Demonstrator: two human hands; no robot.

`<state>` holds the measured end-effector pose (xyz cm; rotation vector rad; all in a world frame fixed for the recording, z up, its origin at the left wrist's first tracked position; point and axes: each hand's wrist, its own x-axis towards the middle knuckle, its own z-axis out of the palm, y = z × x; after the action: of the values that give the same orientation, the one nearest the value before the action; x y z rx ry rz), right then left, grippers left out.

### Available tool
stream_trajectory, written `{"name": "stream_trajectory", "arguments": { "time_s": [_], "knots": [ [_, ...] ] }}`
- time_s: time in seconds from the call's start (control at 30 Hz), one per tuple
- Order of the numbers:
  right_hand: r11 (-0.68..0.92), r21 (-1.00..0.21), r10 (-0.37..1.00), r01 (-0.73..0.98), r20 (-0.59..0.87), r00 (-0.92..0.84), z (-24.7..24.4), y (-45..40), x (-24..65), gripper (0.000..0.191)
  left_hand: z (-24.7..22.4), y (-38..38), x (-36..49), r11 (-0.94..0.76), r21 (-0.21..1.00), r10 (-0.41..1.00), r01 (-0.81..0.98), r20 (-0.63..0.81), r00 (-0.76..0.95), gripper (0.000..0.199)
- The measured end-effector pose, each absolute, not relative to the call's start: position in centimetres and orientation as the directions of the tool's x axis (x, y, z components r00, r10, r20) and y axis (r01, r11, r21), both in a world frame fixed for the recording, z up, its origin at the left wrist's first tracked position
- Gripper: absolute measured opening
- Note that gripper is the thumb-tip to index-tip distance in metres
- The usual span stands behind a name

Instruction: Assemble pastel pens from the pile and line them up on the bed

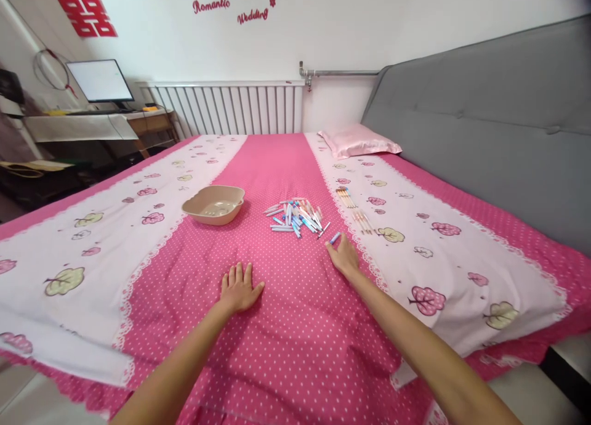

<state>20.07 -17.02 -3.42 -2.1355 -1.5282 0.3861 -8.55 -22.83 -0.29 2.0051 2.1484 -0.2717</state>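
1. One beige basin (217, 219) is sitting left of the bed's (277, 157) middle; something shiny is showing on its floor, too unclear to name.
2. One pile of loose pens (299, 217) is lying mid-bed, overlapping too much for counting.
3. Two pen groups (346, 198) are lying toward the headboard edge, their pens too small to count surely.
4. The right hand (344, 255) is pinching one bluish pen (335, 238) between pile and groups, on their near-edge side.
5. The left hand (237, 289) is resting palm down toward the near edge, fingers spread apart.
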Motion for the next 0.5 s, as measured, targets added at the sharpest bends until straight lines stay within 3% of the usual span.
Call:
{"name": "stream_trajectory", "arguments": {
  "time_s": [0.2, 0.5],
  "knots": [
    [-0.28, -0.6, 0.943, 0.75, -0.027, 0.331, -2.4, -11.4, 21.0, 0.08, 5.4, -16.2, -6.3, 0.112, 0.034, 0.947, 0.993, -0.305, -0.097, 0.066],
    [-0.23, -0.711, 0.97, 0.665, -0.112, 0.216, 0.2, -3.9, 22.7, 0.07, 5.9, -4.8, -1.2, 0.099, 0.173, 0.992, 0.98, -0.096, -0.083, 0.052]
  ]
}}
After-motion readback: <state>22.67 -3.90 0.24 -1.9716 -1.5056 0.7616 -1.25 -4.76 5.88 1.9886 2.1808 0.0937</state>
